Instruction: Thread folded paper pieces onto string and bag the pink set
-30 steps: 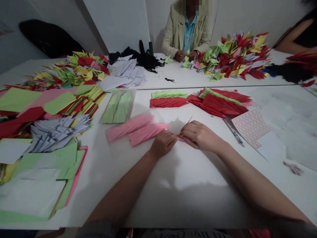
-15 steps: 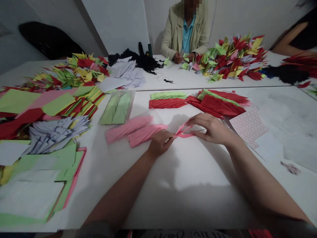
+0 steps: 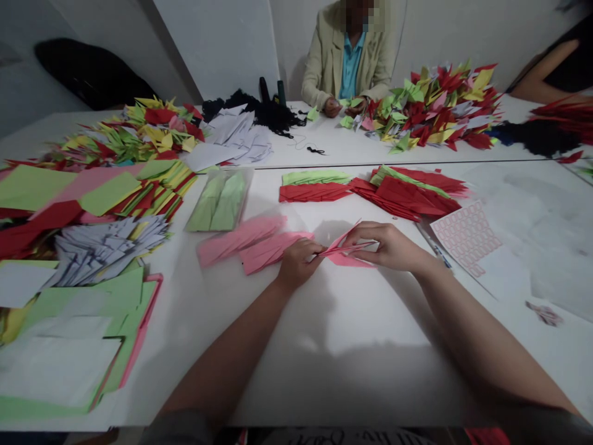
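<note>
Pink folded paper (image 3: pixel 346 252), between left hand (image 3: pixel 300 264), right hand (image 3: pixel 389 247)

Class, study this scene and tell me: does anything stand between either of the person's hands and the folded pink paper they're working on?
Nothing visible does. The left hand and the right hand both touch the folded pink paper directly, with nothing between.

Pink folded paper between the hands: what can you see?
This pink folded paper piece looks like thin matte paper, creased into narrow pointed flaps, with one tip rising toward the upper right. It lies between the hands: the right hand grips its right part, the left hand pinches its left tip. Its lower flap seems to rest on the white table.
</note>
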{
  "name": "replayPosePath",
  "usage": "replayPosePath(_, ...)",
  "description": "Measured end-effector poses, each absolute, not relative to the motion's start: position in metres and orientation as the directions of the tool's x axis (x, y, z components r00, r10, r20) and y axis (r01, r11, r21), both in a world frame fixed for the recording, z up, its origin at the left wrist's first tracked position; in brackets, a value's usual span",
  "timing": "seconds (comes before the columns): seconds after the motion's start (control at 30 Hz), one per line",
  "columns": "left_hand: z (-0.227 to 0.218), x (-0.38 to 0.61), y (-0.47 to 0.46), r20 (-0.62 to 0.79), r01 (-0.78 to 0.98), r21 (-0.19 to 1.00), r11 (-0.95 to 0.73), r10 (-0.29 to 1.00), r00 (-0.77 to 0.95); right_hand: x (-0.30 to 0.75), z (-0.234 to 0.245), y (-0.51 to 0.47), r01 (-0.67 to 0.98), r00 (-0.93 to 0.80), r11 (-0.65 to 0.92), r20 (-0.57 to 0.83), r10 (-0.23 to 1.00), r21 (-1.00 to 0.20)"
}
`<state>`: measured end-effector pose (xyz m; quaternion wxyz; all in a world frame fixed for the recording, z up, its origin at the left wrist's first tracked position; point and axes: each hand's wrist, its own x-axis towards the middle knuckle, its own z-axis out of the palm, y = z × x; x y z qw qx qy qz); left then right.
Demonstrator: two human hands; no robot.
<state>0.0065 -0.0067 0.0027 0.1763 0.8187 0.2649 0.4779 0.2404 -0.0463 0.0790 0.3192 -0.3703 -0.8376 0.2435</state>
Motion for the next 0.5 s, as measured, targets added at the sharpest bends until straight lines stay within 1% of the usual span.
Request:
replayPosePath(0.17, 0.003, 0.007, -0.011, 0.627, 0.232, 0.614, -0.755, 0.644, 0.438, 0.233, 0.065, -0.044, 0.496, -0.523, 0.64, 0.387, 0.759, -0.586)
replayPosePath(0.27, 0.004, 0.007, -0.015, 0.554, 0.236, 0.7, -0.674, 0.721, 0.416, 0.233, 0.063, -0.044, 0.533, -0.475, 0.608, 0.386, 0.791, -0.589)
replayPosePath(0.3, 0.005, 0.008, -0.016, 0.516, 0.233, 0.738, -0.633, 0.753, 0.409, 0.233, 0.063, -0.044, 0.54, -0.443, 0.574, 0.372, 0.816, -0.615)
replayPosePath(0.37, 0.007, 0.008, -0.017, 0.438, 0.213, 0.81, -0.546, 0.806, 0.399, 0.233, 0.064, -0.044, 0.509, -0.336, 0.466, 0.331, 0.882, -0.724)
replayPosePath(0.43, 0.009, 0.008, -0.015, 0.378, 0.165, 0.872, -0.461, 0.847, 0.373, 0.233, 0.063, -0.042, 0.398, -0.199, 0.363, 0.306, 0.931, -0.843)
replayPosePath(0.5, 0.009, 0.008, -0.012, 0.327, 0.102, 0.919, -0.382, 0.88, 0.345, 0.233, 0.06, -0.04, 0.311, -0.13, 0.313, 0.286, 0.949, -0.898)
